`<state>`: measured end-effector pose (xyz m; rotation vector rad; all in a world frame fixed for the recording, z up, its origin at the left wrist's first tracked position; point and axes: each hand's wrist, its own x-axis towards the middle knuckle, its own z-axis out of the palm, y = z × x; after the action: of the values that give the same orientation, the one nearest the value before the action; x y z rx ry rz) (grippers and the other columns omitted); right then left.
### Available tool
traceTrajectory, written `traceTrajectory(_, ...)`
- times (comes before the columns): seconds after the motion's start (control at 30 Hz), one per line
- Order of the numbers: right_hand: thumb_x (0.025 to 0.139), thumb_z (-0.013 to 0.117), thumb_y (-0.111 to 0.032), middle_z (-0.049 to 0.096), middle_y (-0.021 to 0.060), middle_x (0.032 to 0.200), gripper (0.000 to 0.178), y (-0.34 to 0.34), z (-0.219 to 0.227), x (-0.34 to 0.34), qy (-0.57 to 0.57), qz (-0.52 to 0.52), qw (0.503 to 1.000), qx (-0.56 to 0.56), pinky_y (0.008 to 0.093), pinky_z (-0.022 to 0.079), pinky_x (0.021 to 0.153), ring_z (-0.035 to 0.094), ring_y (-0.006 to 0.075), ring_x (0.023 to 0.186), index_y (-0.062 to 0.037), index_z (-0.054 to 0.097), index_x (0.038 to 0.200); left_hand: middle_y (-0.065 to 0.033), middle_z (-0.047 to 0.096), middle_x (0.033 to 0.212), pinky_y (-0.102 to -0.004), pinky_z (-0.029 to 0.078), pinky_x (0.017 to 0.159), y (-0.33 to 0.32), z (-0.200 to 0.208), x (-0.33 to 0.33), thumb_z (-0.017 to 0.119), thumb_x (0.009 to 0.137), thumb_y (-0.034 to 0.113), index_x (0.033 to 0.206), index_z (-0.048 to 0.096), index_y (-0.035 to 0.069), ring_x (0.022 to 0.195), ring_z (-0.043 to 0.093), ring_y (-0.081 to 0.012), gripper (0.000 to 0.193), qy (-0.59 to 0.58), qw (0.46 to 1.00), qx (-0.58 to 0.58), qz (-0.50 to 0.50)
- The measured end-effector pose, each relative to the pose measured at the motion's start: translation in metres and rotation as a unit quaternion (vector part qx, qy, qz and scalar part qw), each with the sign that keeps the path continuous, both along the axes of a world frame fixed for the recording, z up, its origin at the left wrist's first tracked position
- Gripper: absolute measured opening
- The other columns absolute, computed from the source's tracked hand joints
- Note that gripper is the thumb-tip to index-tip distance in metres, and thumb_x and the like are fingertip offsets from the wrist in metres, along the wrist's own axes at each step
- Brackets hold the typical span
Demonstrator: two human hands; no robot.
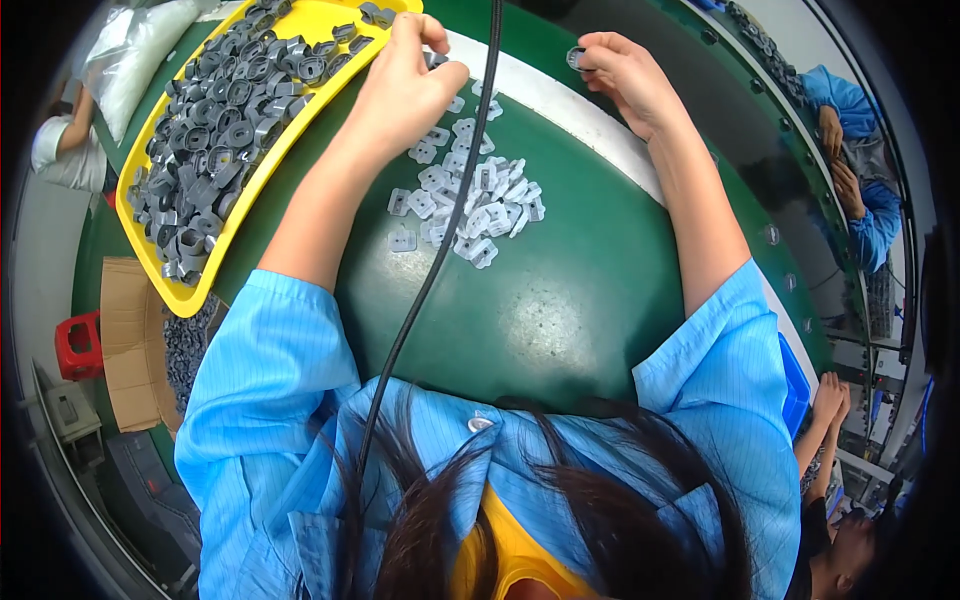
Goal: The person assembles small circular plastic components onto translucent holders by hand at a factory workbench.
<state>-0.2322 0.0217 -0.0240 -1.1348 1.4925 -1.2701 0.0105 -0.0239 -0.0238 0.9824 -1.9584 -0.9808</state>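
My right hand [628,82] pinches a small grey plastic part [576,59] between its fingertips, above the green surface past the white strip. Beside the right rim of the yellow tray [290,130] is my left hand [400,95]. Its thumb and fingers are bent around a small grey plastic part [434,60], mostly hidden behind them. Many grey ring-shaped parts [235,110] fill the tray. Between my forearms, a loose pile of small whitish translucent plastic pieces [485,200] lies on the green table [540,310].
A black cable [440,250] hangs across the view. Beyond the white strip [610,145] runs a dark green belt [740,160]. At left are a clear plastic bag [140,55], a cardboard box [130,340] and a red stool [78,345]. Co-workers' hands [846,190] show at right.
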Motion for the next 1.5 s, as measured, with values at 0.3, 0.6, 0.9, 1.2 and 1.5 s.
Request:
traceTrajectory(0.3,0.077,0.058,-0.011,0.061,0.0096,0.099,0.028,0.005,-0.001,0.031,0.342,0.042,0.926,-0.157,0.0384,0.044,0.090,0.056,0.0282,0.096,-0.0081,0.063,0.104,-0.0128,0.062,0.101,-0.0219,0.052,0.069,-0.010,0.001,0.007,0.066,0.082,0.011,0.115,0.053,-0.003,0.074,0.065,-0.0125,0.038,0.146,0.978,0.129,-0.077)
traceTrajectory(0.6,0.078,0.065,-0.013,0.063,0.0088,0.094,0.023,0.017,0.002,0.051,0.437,0.144,0.875,-0.154,0.0323,0.045,0.086,0.057,0.0224,0.094,-0.0052,0.065,0.100,-0.0108,0.062,0.107,-0.0281,0.049,0.089,-0.006,0.000,0.003,0.061,0.084,0.005,0.123,0.051,-0.001,0.093,0.063,-0.0175,0.041,0.158,0.959,0.186,-0.146)
traceTrajectory(0.9,0.075,0.074,-0.018,0.066,0.0019,0.081,0.022,0.019,0.020,0.044,0.047,0.059,0.996,-0.055,0.0241,0.046,0.070,0.058,0.0085,0.074,-0.0024,0.070,0.089,-0.0078,0.059,0.105,-0.0274,0.053,0.076,0.008,-0.007,-0.013,0.070,0.075,0.001,0.109,0.054,-0.001,0.095,0.063,-0.0168,0.037,0.110,0.989,0.046,-0.082)
traceTrajectory(1.2,0.076,0.073,-0.021,0.067,0.0048,0.072,0.022,0.020,0.013,0.061,0.179,0.021,0.968,-0.176,0.0245,0.047,0.062,0.058,0.0089,0.065,-0.0009,0.070,0.084,-0.0114,0.065,0.086,-0.0293,0.054,0.072,0.025,-0.001,-0.020,0.072,0.073,0.003,0.104,0.051,-0.001,0.084,0.066,-0.0193,0.037,0.102,0.993,-0.049,-0.044)
traceTrajectory(1.5,0.076,0.073,-0.018,0.065,0.0043,0.079,0.024,0.019,0.017,0.052,0.026,0.082,0.992,-0.097,0.0230,0.048,0.067,0.058,0.0083,0.070,0.0004,0.067,0.091,-0.0062,0.048,0.104,-0.0280,0.051,0.081,0.026,-0.002,-0.019,0.069,0.074,-0.004,0.104,0.058,0.004,0.097,0.057,-0.0167,0.033,0.121,0.980,-0.129,-0.088)
